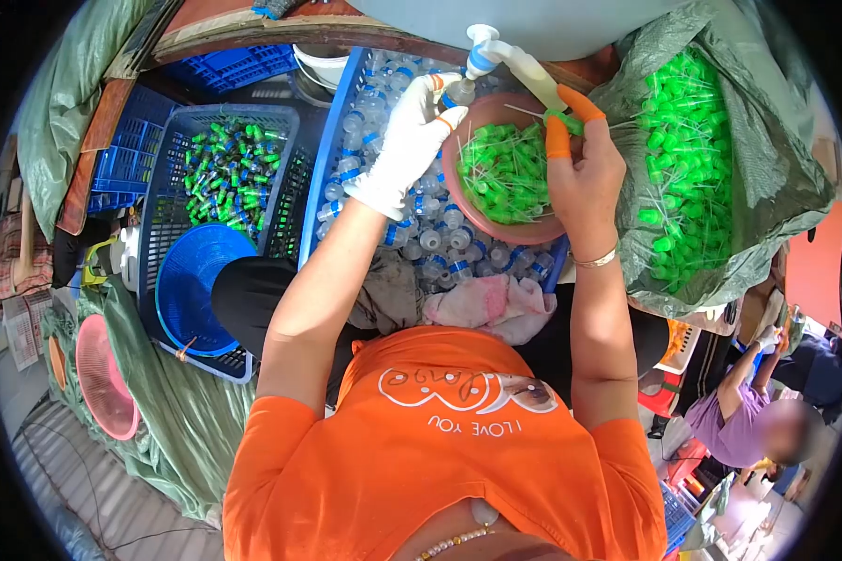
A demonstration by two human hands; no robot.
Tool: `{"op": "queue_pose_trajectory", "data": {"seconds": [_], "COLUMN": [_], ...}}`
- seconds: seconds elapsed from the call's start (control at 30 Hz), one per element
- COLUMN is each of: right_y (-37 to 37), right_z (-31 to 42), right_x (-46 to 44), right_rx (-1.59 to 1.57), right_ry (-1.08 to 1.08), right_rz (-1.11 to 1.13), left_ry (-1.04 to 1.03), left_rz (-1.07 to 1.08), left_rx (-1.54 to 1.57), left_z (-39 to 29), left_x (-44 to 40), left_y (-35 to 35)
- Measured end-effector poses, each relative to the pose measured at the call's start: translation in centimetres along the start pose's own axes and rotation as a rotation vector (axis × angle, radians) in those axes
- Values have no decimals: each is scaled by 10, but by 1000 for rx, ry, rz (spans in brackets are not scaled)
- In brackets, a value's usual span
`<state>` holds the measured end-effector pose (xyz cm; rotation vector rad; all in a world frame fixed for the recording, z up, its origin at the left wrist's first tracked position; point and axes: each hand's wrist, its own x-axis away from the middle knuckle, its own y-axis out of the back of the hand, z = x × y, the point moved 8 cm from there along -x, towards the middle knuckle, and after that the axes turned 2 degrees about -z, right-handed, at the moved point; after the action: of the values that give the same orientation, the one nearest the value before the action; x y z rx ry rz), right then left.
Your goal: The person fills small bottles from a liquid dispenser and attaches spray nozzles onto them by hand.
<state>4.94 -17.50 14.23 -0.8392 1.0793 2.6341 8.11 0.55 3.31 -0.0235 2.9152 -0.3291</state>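
Note:
My left hand (412,140), in a white glove with orange fingertip covers, pinches a small clear plastic bottle (459,93). The bottle sits right under a white curved nozzle (482,56); I cannot tell whether they touch. My right hand (587,182), with orange covers on thumb and finger, holds a green cap with a thin white tube (561,122). Below it, a pink bowl (468,211) carries several green caps with tubes (505,173). The bowl rests over a blue crate (320,178) full of clear bottles with blue bands (430,210).
On the right, a green-grey sack (776,187) holds more green caps. A dark blue basket (173,140) of green-capped bottles (234,173) stands left, with a blue round basket (206,290) before it. A pink cloth (491,307) lies near my lap. Another person (739,407) works at far right.

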Motion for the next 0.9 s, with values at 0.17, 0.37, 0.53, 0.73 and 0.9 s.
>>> {"op": "queue_pose_trajectory", "data": {"seconds": [0.17,0.37,0.53,0.73,0.9], "right_y": [0,9,18,8,15], "right_z": [0,11,25,18,20], "right_x": [0,-3,6,37,56], "right_rx": [16,12,12,25,11], "right_ry": [3,42,104,44,25], "right_rz": [0,-13,-61,113,251], "left_ry": [-2,-24,-30,-36,130], "left_rz": [3,2,-16,208,296], "left_rx": [-2,-12,-142,-270,4], "left_z": [0,6,21,-5,-5], "left_x": [0,0,12,54,86], "left_y": [1,2,10,-31,-56]}}
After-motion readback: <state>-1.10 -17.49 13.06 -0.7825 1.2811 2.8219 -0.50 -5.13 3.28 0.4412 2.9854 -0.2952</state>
